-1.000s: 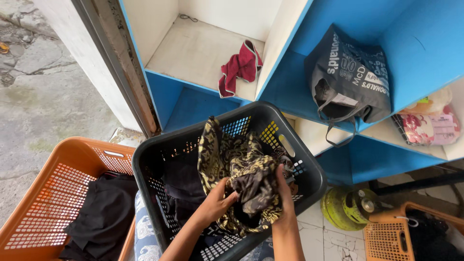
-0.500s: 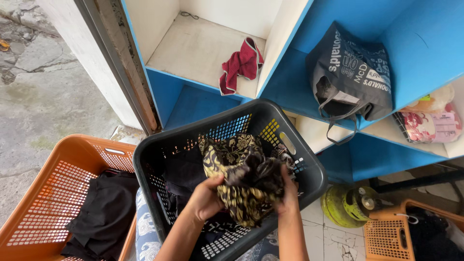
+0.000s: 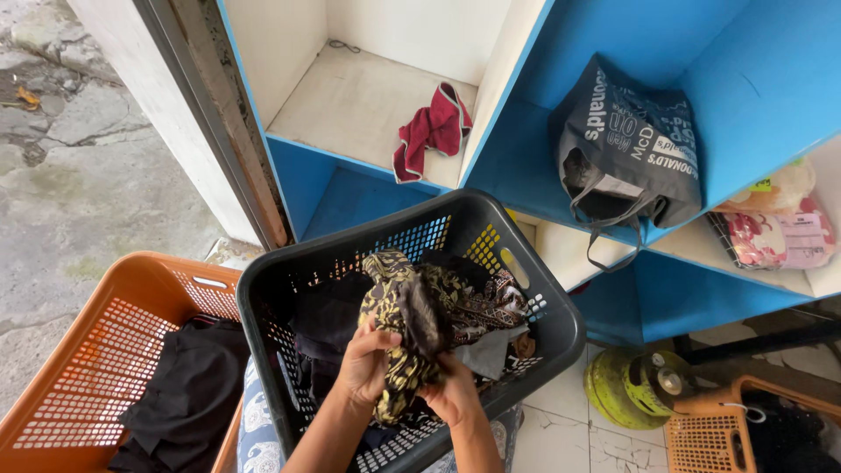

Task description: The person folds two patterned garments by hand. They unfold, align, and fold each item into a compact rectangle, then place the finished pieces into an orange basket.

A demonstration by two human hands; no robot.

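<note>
Over the middle of the black laundry basket (image 3: 561,337) I had both hands on a black-and-yellow patterned garment (image 3: 412,328), bunched and lifted just above the dark clothes lying inside. My left hand (image 3: 366,368) was curled round its near left fold, fingers pressed into the cloth, and my right hand (image 3: 454,396) was clenched under the lower bunch, close beside the left. By my judgement I was partway through gathering or folding the piece, since it hung rumpled and not yet flat. My next move would have called for a firmer hold on two edges and room to shake it out clear of the basket's rim. An orange basket (image 3: 105,350) with black clothing stood touching the black one's left side; blue shelves (image 3: 302,171) held a red cloth (image 3: 431,131).
</note>
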